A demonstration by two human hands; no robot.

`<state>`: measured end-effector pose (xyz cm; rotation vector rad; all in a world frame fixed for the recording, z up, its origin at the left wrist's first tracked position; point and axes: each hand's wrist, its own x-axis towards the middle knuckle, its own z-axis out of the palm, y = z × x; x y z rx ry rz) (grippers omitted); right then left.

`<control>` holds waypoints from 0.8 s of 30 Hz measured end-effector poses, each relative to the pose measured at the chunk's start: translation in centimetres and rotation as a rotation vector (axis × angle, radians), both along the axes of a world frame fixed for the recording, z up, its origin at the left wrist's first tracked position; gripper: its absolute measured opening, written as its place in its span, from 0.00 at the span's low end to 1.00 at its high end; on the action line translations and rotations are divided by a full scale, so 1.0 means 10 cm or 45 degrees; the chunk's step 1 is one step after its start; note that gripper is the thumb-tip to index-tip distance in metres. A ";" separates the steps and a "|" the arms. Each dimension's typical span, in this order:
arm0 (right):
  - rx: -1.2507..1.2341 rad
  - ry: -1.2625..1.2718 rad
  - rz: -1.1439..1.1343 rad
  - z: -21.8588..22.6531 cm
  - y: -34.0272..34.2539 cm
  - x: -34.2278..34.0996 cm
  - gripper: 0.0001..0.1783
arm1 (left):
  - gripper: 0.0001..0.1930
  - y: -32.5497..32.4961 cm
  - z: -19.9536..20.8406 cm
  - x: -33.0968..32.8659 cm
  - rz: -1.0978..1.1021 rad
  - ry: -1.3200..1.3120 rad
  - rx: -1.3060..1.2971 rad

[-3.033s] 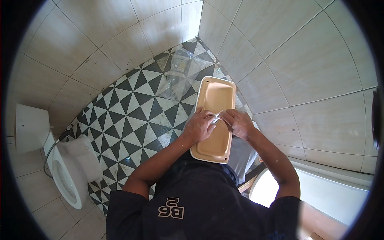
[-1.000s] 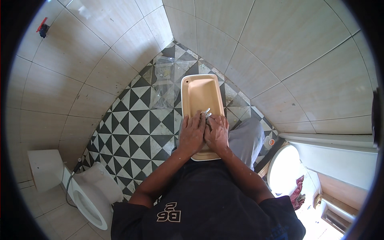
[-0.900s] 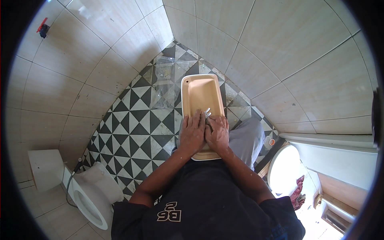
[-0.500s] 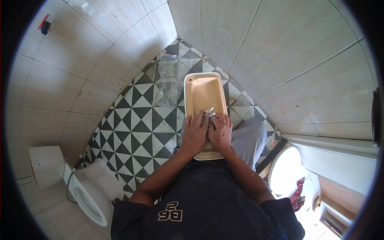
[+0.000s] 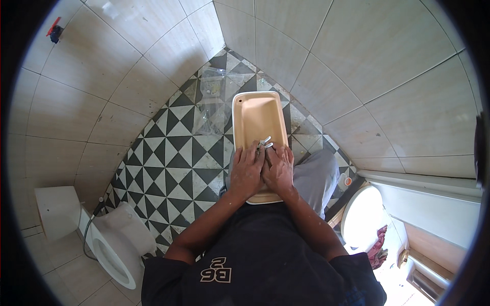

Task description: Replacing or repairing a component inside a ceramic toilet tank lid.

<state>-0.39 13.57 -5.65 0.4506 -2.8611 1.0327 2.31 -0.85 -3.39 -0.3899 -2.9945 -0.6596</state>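
Observation:
A long rectangular vessel [image 5: 258, 115] lies in front of me, tan inside with a white rim and a small dark hole near its far left corner. Both my hands meet over its near half. Two short white rods [image 5: 266, 142] stick out between the fingertips; the rest of that part is hidden under the fingers. My left hand [image 5: 246, 171] has its fingers bent and closed around the left side of the part. From the right, my right hand [image 5: 279, 168] closes on it, thumb side against the left hand.
Black-and-white patterned tiles [image 5: 176, 148] cover the floor, with clear plastic wrapping [image 5: 212, 102] beside the vessel. A white toilet [image 5: 109, 250] stands at left, a hose sprayer [image 5: 98, 206] next to it. At right are a round white lid [image 5: 362, 217] and a small white-and-orange container [image 5: 347, 181].
The hands stay together at the same place on the vessel, with only slight finger movement around the white rods. The whole picture has shifted slightly left.

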 end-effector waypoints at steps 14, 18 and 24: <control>-0.145 -0.076 -0.030 -0.05 0.04 0.00 0.26 | 0.45 0.02 -0.10 0.03 0.065 0.023 -0.009; -0.079 -0.068 0.009 0.00 0.03 0.01 0.26 | 0.45 0.02 -0.02 0.04 0.040 -0.023 -0.004; -0.115 -0.052 -0.002 -0.07 0.07 0.01 0.22 | 0.46 0.06 -0.04 0.03 0.087 -0.019 -0.071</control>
